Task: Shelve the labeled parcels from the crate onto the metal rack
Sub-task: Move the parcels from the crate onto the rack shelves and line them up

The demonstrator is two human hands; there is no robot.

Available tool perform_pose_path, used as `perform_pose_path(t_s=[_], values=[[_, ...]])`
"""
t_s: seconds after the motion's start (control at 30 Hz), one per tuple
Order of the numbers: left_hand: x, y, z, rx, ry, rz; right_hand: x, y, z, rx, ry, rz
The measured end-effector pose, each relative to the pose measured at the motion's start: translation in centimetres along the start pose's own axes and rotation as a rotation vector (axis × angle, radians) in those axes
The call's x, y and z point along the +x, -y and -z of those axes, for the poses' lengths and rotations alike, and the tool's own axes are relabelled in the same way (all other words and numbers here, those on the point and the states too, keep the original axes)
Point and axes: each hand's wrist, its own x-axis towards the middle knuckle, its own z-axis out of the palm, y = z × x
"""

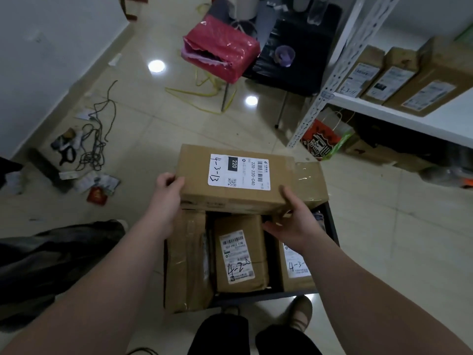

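Note:
A cardboard parcel (245,190) with a white label marked 4-3-13 is held above the dark crate (332,226). My left hand (167,190) grips its left end and my right hand (294,213) grips its near right corner. Inside the crate stand more parcels: one marked 4-2 (240,254), one marked 4-3 (294,270) partly hidden by my right arm, and a taped one (186,262) at the left. The white metal rack (399,116) is at the upper right, with three labeled parcels (399,78) on its shelf.
A red wrapped box (220,52) sits on a stool beside a black chair (289,55). Cables and litter (87,149) lie on the tiled floor at the left. Bags and boxes (330,139) fill the space under the rack. My feet (299,313) stand just behind the crate.

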Motion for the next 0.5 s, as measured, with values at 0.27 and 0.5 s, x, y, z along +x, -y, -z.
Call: perform_pose_path(t_s=[0.27,0.5], values=[[-4.1,-2.4,-2.1,-0.198,0.314,0.001,-4.4,5.1,0.9,0.228,-0.022,0.251],[-7.8,-5.0,-5.5,-0.132,0.370,-0.046,-10.9,10.0,5.9,0.176,-0.053,0.461]])
